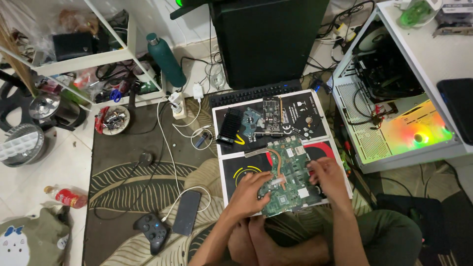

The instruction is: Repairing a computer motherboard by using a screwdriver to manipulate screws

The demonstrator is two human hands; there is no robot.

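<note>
viewing lower centre of frame: green circuit board [288,172] lies flat on a black printed mat [236,170], just above my crossed legs. left hand [249,194] grips the board's lower-left edge, fingers curled over it. right hand [327,177] rests on the board's right edge; can't tell if it's pinching anything. black heatsink [230,125] and a smaller card [271,116] sit on the mat above, apart from both hands. phone [186,213] and gamepad [152,231] at lower left.

A smartphone [186,213] and a black game controller [152,232] lie on the leaf-patterned rug [123,182], near its front edge. A teal bottle [166,59] stands beyond the rug's far edge. An open white computer case [394,118] glows at the right.
</note>
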